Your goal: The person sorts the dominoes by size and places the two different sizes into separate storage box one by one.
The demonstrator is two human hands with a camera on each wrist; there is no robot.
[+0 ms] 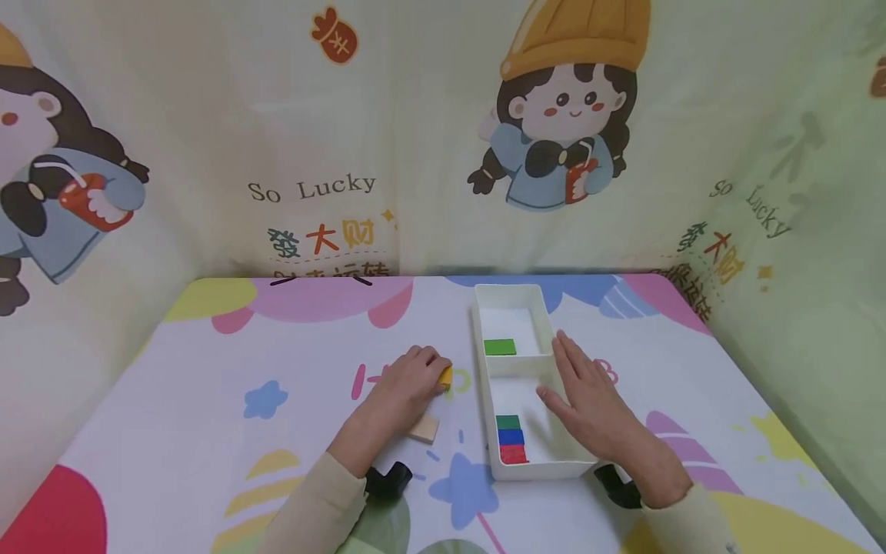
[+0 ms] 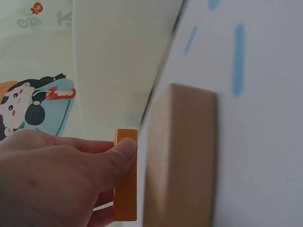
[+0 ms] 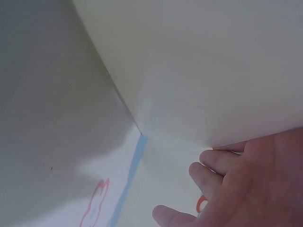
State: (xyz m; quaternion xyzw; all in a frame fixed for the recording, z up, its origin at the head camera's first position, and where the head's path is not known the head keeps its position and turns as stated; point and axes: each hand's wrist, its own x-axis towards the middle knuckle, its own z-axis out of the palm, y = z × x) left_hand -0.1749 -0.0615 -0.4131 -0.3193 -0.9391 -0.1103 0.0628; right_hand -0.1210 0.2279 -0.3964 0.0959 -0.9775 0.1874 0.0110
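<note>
- Head: left hand (image 1: 404,385) pinches orange block (image 1: 446,377) left of white tray (image 1: 543,471); right hand (image 1: 601,408), fingers straight, at its right wall.
- Left wrist: the block's long axis runs vertically in view.
- Right wrist: fingers perhaps touch the tray.

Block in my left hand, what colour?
The block is orange, clearest in the left wrist view.

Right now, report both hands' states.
Left hand: closed, holding an orange block.
Right hand: open, at the white tray.
</note>
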